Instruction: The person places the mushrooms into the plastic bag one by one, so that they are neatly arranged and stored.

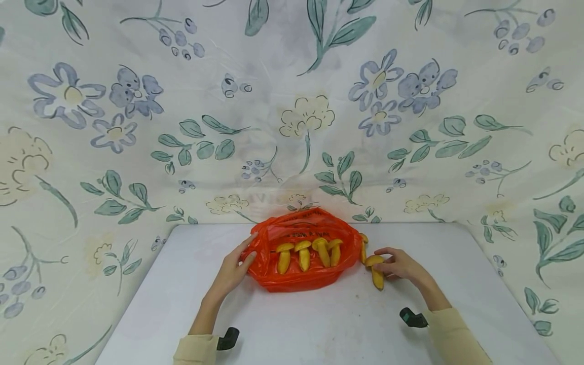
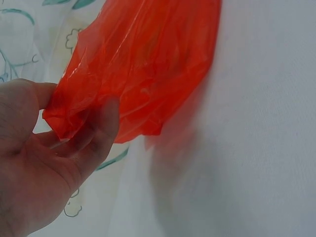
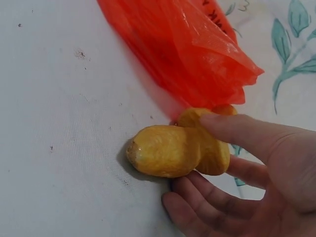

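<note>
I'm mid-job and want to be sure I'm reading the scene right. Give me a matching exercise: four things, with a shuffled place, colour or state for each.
Column one:
1. Left hand
2. Right hand
3. Plastic bag
4. Cloth

Column two:
A. Holding a yellow mushroom outside the bag
B. Floral, behind the table
C. Gripping the bag's edge
D. Red, with four mushrooms visible inside

Pairs: 1-C; 2-A; 3-D; 4-B

Right grip (image 3: 274, 185) pinching a yellow mushroom (image 3: 170, 150) by the cap, its stem end pointing left, white worktop (image 3: 59, 163) marked with dark specks (image 3: 80, 53), crumpled red plastic bag (image 3: 182, 54) with black lettering just beside the mushroom, leaf-patterned cloth (image 3: 281, 42) behind
</note>
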`<state>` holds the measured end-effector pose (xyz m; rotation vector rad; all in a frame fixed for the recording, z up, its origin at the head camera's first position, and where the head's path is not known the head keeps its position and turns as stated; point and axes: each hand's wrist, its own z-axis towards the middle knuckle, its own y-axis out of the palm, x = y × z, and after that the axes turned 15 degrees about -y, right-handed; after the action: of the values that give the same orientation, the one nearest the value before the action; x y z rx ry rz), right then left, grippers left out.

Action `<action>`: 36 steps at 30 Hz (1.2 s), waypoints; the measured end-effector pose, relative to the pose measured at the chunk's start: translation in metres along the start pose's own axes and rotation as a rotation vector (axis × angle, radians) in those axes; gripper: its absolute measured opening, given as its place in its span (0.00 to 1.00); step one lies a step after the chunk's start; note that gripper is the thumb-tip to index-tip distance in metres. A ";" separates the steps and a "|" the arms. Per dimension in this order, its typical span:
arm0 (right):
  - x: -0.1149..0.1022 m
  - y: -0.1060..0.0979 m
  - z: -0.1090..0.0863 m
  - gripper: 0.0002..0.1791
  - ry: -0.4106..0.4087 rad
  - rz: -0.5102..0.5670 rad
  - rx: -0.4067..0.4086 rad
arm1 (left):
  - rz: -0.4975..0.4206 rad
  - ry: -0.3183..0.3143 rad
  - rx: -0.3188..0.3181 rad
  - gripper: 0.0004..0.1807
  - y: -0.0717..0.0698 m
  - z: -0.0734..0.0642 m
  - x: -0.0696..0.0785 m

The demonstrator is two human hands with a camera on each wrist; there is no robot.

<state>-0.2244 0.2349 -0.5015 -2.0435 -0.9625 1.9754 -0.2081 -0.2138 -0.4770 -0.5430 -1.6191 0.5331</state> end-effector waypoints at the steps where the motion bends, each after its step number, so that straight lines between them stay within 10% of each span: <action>1: 0.000 0.000 0.001 0.32 0.003 -0.010 -0.003 | 0.000 0.000 0.000 0.29 0.000 0.000 0.000; 36: 0.005 0.001 -0.006 0.33 -0.010 0.029 0.022 | 0.002 0.008 0.017 0.29 0.005 -0.008 -0.002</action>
<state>-0.2192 0.2393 -0.5057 -2.0494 -0.9133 2.0038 -0.1999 -0.2108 -0.4804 -0.5339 -1.6053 0.5451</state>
